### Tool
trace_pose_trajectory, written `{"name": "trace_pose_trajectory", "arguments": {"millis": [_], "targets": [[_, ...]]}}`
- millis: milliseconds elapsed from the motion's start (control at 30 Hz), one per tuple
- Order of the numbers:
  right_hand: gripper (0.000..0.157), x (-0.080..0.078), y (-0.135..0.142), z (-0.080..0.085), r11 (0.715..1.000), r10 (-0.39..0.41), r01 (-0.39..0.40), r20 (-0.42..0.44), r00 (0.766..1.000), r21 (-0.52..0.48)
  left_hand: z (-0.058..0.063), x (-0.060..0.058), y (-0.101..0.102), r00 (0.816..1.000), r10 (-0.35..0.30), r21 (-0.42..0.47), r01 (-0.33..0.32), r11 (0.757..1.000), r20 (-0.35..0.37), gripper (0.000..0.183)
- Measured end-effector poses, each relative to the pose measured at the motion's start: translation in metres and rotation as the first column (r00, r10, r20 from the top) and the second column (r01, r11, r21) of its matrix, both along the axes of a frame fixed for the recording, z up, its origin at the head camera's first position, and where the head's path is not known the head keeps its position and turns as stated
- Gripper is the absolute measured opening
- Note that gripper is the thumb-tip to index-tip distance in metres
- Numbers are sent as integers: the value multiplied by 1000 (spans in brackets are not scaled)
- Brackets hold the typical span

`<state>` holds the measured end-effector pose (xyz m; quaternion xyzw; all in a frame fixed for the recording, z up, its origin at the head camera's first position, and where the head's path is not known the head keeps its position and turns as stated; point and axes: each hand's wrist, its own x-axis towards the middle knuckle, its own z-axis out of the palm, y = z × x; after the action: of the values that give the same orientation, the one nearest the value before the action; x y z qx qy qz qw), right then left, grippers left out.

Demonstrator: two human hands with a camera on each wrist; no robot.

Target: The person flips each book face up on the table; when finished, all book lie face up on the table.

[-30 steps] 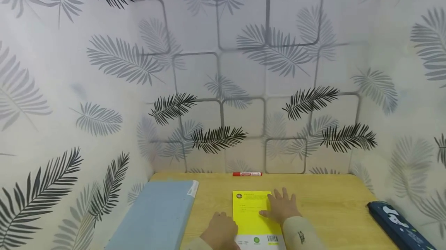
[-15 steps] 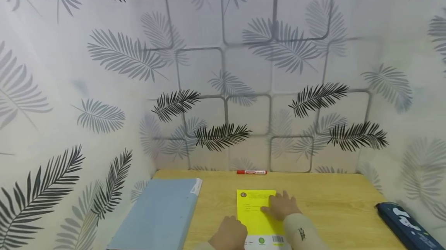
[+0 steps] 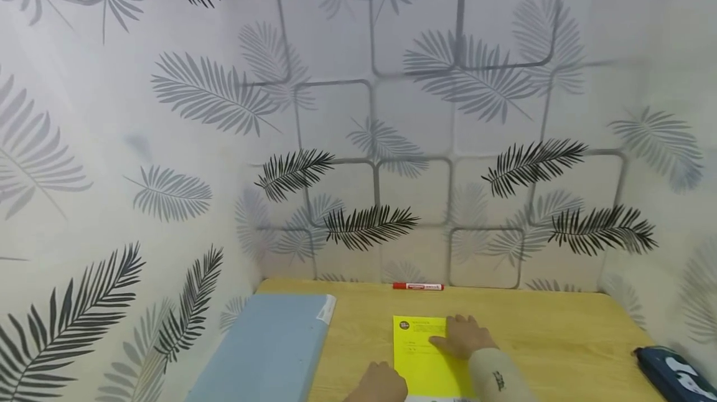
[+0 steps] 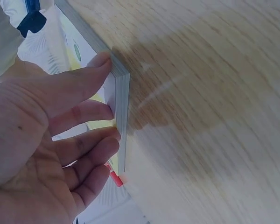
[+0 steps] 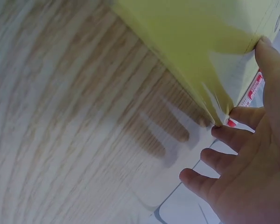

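A book (image 3: pixel 420 358) with a bright yellow cover and a white lower strip lies flat on the wooden table (image 3: pixel 560 340). My left hand (image 3: pixel 378 384) is at its near left side. In the left wrist view, the thumb touches a corner and loosely bent fingertips rest along the thick page edge (image 4: pixel 123 107). My right hand (image 3: pixel 465 336) lies at the far right corner. In the right wrist view its thumb rests on the yellow cover (image 5: pixel 186 42), two fingertips touch the corner, and the other fingers extend past it over the table.
A large light blue folder (image 3: pixel 269 346) lies left of the book. Behind the book a red and white marker (image 3: pixel 418 286) lies by the table's back edge. A dark blue pencil case (image 3: pixel 674 374) is at the far right. A leaf-patterned curtain (image 3: pixel 358 109) encloses the back and sides.
The head view has shifted, so everything on the table appears further right and lower. The right hand's fingers, spread a second ago, are closer together at the book's corner. The book stays flat.
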<state>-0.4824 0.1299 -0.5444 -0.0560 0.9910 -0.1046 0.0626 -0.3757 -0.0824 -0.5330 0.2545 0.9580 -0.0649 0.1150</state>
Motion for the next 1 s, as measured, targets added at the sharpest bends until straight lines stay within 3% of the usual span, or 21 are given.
{"name": "trace_pose_trajectory", "arguments": {"millis": [300,533,733,867,1000], "targets": [[86,3,1,3,997,9,-13,-58,998,-71,-6,4,-2,1000,-24,71,24,997,2,24],[100,-8,2,2,975,-45,19,-112,993,-221,-2,7,3,1000,16,46,-16,999,15,30],[65,-7,6,11,933,-142,100,-97,985,-346,-6,11,9,1000,13,23,-13,1000,-24,33],[45,-8,8,8,902,-170,127,-69,983,-412,-6,16,14,998,66,26,-67,997,12,31],[44,-6,10,8,856,-197,157,-30,980,-493,-4,20,20,994,104,17,-105,994,15,30]]}}
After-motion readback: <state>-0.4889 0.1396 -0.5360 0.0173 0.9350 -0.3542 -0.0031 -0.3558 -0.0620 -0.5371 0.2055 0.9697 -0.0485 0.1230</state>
